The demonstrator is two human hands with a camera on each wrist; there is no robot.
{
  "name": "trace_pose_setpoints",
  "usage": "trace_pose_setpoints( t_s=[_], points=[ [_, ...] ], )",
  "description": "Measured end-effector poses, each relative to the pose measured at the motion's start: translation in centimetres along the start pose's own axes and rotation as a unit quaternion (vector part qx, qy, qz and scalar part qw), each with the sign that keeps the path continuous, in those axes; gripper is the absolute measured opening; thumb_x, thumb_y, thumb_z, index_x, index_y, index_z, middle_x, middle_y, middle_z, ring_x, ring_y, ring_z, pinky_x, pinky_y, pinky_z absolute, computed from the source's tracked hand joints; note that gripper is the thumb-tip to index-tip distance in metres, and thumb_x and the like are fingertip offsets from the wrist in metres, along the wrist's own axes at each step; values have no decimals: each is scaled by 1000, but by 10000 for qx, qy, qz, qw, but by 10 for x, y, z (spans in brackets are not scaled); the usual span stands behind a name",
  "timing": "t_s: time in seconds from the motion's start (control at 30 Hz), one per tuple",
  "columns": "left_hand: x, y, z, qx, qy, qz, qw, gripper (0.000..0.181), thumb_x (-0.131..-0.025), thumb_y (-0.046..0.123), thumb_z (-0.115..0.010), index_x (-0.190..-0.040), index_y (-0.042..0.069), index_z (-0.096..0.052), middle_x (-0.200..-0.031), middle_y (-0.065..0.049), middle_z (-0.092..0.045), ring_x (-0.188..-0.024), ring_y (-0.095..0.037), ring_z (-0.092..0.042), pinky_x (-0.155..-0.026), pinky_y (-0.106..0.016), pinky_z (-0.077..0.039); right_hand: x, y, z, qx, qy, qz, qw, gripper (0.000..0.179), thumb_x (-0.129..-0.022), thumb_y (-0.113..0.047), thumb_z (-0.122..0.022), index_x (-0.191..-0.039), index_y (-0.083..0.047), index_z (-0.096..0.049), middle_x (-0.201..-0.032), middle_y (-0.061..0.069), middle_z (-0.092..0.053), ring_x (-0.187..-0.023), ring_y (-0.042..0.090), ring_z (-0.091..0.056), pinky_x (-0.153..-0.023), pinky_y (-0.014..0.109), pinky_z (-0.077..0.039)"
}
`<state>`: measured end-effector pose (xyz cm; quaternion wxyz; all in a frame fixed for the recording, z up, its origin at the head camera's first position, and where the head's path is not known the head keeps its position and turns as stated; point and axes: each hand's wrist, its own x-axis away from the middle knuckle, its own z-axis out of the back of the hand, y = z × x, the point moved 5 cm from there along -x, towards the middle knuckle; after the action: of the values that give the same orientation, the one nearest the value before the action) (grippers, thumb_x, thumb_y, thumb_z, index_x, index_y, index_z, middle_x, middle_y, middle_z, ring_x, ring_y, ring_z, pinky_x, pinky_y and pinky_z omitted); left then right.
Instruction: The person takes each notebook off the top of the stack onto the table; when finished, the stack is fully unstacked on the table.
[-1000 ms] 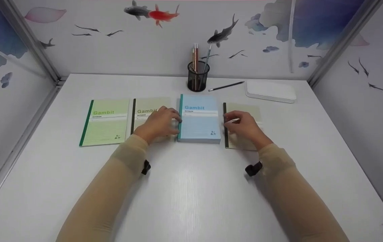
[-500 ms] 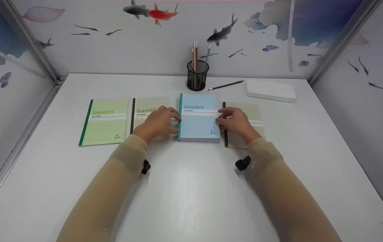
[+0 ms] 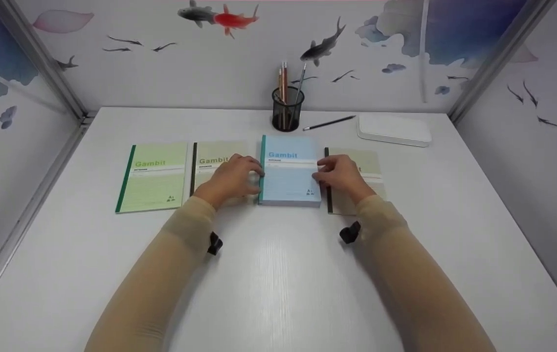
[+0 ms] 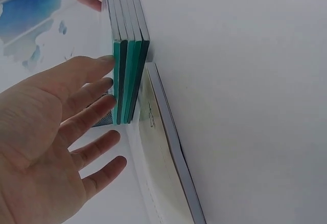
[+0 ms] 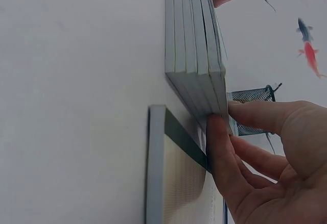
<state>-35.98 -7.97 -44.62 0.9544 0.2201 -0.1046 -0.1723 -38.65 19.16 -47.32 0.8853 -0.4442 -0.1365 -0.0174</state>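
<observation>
A stack of several notebooks with a blue notebook [image 3: 290,181] on top lies in the middle of the table. My left hand [image 3: 234,178] is at its green spine, fingertips right at the top cover's edge. In the left wrist view, the fingers [image 4: 97,142] are spread and fairly straight. On the stack's other long side, my right hand [image 3: 341,173] pinches the blue notebook's edge. Its thumb lies on the cover and the forefinger [image 5: 219,147] against the side, as the right wrist view shows. A beige notebook [image 3: 370,161] lies partly hidden under the right hand.
Left of the stack lie a green notebook [image 3: 153,186] and a beige notebook [image 3: 210,151], the latter partly behind the left hand. Behind stand a black mesh pen cup [image 3: 286,117] with pencils, a loose black pencil [image 3: 329,123] and a flat white case [image 3: 394,131]. Walls border the table.
My right hand has moved left from over the right beige notebook to the stack's right edge and stays there. The left hand has kept its place at the spine.
</observation>
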Motion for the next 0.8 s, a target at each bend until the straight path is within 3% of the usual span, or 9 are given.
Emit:
trace_pose_setpoints(
  t_s=[0.37,0.8],
  points=[
    [-3,-5,2,472,-142,-24,9988,61,-89,25,-81,-143,9,-61,-152,-6,-54,-145,-27,-40,-125,-41,-34,-3,0,-1,-425,-60,-344,9985,51,-94,-16,-74,-142,-6,-58,-127,14,-68,-104,24,-72,-97,37,-58],
    [0,-9,-1,620,-262,25,9977,57,-90,29,-81,-141,8,-64,-155,-1,-51,-147,-25,-38,-125,-41,-32,-9,14,1,-1106,-246,-487,9924,50,-96,-14,-71,-144,-8,-58,-133,13,-61,-112,24,-68,-100,34,-58]
  ],
)
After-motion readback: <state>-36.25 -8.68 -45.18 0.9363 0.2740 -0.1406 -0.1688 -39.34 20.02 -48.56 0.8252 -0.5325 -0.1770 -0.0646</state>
